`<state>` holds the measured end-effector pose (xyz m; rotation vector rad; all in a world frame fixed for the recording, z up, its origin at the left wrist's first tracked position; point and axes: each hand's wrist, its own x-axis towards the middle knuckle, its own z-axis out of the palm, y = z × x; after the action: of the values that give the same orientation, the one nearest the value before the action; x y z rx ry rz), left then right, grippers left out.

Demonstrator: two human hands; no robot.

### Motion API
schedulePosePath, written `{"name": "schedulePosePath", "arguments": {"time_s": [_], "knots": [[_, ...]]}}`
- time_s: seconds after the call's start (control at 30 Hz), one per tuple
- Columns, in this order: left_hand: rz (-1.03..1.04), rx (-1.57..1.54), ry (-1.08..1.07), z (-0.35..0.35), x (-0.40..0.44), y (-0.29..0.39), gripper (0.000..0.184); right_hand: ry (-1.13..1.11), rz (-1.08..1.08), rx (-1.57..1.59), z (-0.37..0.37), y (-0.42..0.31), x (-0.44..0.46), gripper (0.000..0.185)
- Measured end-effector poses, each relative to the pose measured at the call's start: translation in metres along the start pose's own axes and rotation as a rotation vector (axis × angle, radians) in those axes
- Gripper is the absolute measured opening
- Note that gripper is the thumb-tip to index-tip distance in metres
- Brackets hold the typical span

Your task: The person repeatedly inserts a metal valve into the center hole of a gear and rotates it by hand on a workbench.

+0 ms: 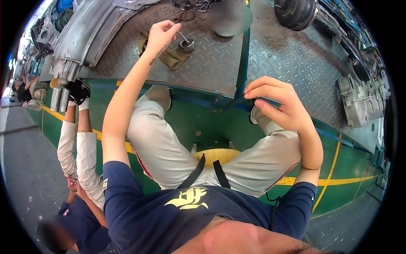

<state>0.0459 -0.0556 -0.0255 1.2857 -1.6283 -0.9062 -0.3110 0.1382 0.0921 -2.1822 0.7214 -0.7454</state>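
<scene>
My left hand [163,36] is over the metal-plated bench [215,72], its fingers pinched on a slim metal rod [182,35]. The rod's lower end meets a small ring-shaped metal part, like a bearing or gear [186,45]; whether it goes inside, I cannot tell. A brown cloth [173,58] lies beneath my left wrist. Held over the bench's front edge, my right hand [279,101] has its fingers apart and nothing in it. Beyond the ring-shaped part, a toothed gear [224,35] shows its edge under a blurred patch.
A large metal housing [91,31] occupies the bench's left side. Rings [187,16] and small metal parts [202,5] lie at the back. To the right are a black drum [294,13] and an aluminium casing [363,101]. Another person [80,216] sits at my left.
</scene>
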Motion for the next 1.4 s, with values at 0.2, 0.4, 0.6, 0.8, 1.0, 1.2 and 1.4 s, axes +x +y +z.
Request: {"name": "schedulePosePath", "arguments": {"time_s": [0.2,0.4,0.6,0.8,1.0,1.2,1.4], "knots": [[0.032,0.036,-0.055,-0.017,-0.043,0.018,0.014,-0.01,0.011,0.004,0.001,0.0,0.004,0.018],[0.332,0.401,-0.186,0.001,-0.063,0.047,0.012,-0.025,0.004,0.016,0.003,-0.001,0.01,0.018],[0.678,0.678,-0.268,0.034,-0.058,0.05,0.014,-0.05,0.013,0.006,0.0,0.0,0.009,0.024],[0.663,0.898,-0.215,0.057,-0.012,0.046,0.017,-0.049,-0.002,0.011,0.0,-0.001,0.007,0.022],[0.34,0.619,0.031,0.044,0.026,0.031,0.029,-0.048,0.004,0.014,0.001,-0.002,0.004,0.021],[-0.148,0.052,0.053,0.004,0.019,-0.005,0.028,-0.051,-0.02,0.026,0.002,-0.005,0.008,0.02],[-0.391,-0.087,0.006,-0.029,-0.032,0.017,0.02,-0.058,-0.04,0.022,0.005,0.0,0.011,0.022]]}}
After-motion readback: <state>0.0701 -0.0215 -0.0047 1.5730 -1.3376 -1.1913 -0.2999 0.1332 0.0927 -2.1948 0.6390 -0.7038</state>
